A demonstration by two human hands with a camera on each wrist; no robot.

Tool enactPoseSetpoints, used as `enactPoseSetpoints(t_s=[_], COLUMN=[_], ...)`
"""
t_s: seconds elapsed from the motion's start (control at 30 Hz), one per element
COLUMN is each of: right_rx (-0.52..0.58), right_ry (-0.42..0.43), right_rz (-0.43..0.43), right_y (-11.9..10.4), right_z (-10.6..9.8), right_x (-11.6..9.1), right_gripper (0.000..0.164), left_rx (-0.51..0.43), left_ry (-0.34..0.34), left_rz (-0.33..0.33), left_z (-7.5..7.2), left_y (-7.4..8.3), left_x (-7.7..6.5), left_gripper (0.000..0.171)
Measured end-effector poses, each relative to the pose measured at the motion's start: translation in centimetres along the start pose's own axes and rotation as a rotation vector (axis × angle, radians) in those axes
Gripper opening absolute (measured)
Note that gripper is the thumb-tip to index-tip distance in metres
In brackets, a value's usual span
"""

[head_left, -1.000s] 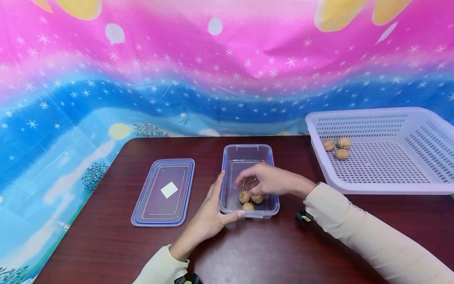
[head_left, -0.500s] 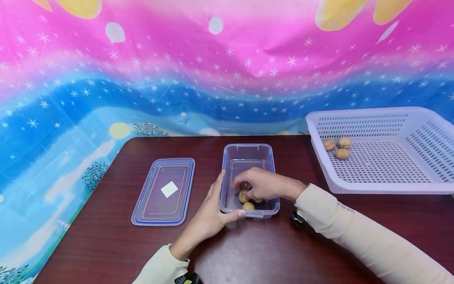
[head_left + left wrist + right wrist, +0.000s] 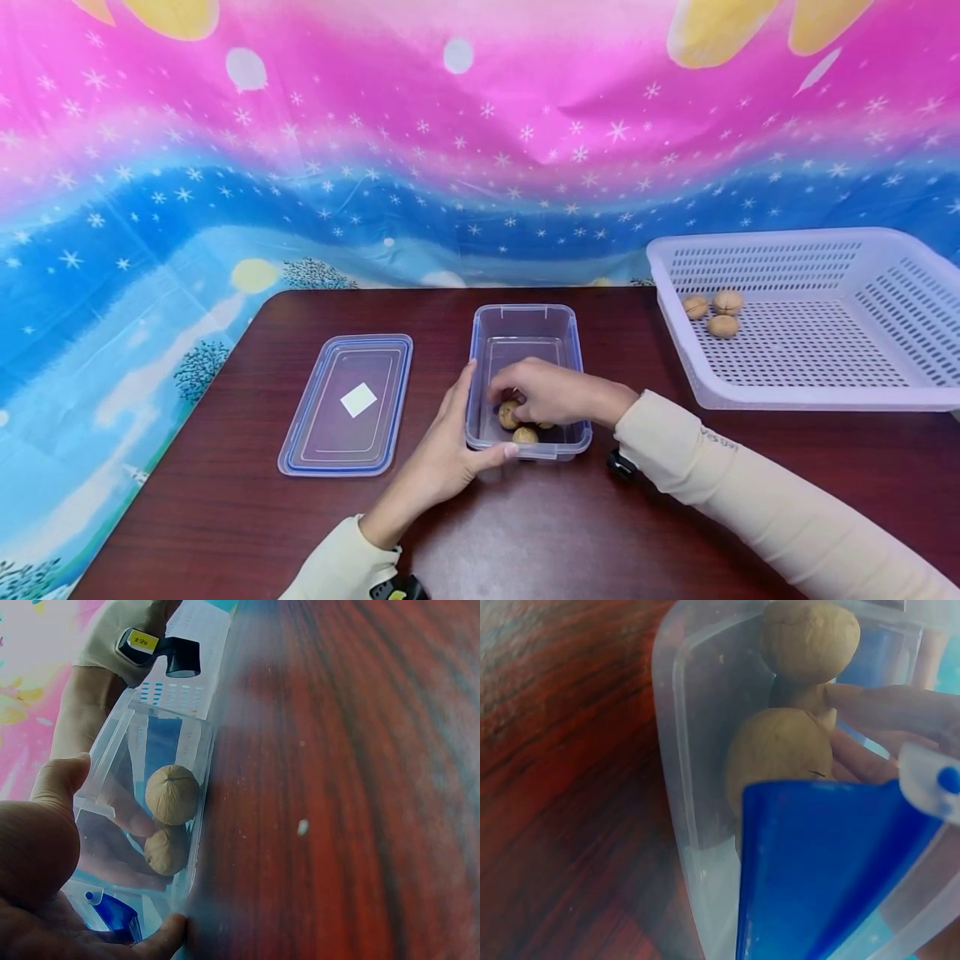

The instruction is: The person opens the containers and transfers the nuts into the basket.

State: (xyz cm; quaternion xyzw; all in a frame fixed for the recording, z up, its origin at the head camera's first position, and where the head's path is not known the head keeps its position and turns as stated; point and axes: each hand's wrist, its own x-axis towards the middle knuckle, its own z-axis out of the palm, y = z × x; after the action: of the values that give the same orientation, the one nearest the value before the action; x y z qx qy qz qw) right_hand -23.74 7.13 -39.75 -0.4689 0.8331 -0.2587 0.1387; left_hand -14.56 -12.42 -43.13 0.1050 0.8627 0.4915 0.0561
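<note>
Head view shows three round, wrinkled tan walnuts [image 3: 524, 434] lying at the near end of the clear rectangular plastic container [image 3: 523, 321], which stands in the middle of the dark reddish wood-grain tabletop [image 3: 540, 533]. My right hand [image 3: 551, 392] reaches down into the container, its grip curled over the walnuts; the fingertips touch one, but I cannot tell whether they have closed round it. From the right wrist view a fingertip lies against a rough shell beside the smooth, rounded container wall. My left hand [image 3: 442, 454] braces the container from outside, with straight fingers flat along its left wall and the thumb along the near rim. Left of it lies the flat clear lid with a blue rim [image 3: 348, 405], bearing a small white square. At the right stands a white perforated plastic basket [image 3: 817, 392] holding three more walnuts [image 3: 714, 313].
</note>
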Motion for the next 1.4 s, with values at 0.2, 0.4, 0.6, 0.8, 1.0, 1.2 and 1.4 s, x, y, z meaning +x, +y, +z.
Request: enactPoseSetpoints(t_s=[0.2, 0.4, 0.6, 0.8, 1.0, 1.2, 1.4], right_rx=[-0.039, -0.072, -0.052, 0.012, 0.033, 0.111, 0.277], right_ry=[0.003, 0.0, 0.009, 0.022, 0.057, 0.099, 0.093], right_rz=[-0.039, -0.077, -0.077, -0.082, -0.083, -0.003, 0.093], right_y=[0.1, -0.1, -0.1, -0.1, -0.2, -0.5, -0.8], right_z=[0.3, 0.5, 0.6, 0.5, 0.3, -0.6, -1.9], right_x=[0.2, 0.4, 0.4, 0.3, 0.1, -0.2, -0.6], right_gripper=[0.019, 0.019, 0.02, 0.021, 0.02, 0.017, 0.022], left_rx=[0.009, 0.005, -0.003, 0.002, 0.006, -0.008, -0.01], left_ry=[0.0, -0.005, -0.009, -0.011, -0.017, -0.016, -0.006], left_rz=[-0.002, 0.001, 0.002, 0.006, -0.012, -0.018, -0.025], left_z=[-0.1, 0.0, 0.0, 0.0, 0.0, 0.0, 0.0], left_y=[0.0, 0.0, 0.1, 0.1, 0.2, 0.1, 0.1], left_x=[0.0, 0.1, 0.0, 0.0, 0.0, 0.1, 0.0], left_gripper=[0.117, 0.118, 0.119, 0.118, 0.119, 0.12, 0.122])
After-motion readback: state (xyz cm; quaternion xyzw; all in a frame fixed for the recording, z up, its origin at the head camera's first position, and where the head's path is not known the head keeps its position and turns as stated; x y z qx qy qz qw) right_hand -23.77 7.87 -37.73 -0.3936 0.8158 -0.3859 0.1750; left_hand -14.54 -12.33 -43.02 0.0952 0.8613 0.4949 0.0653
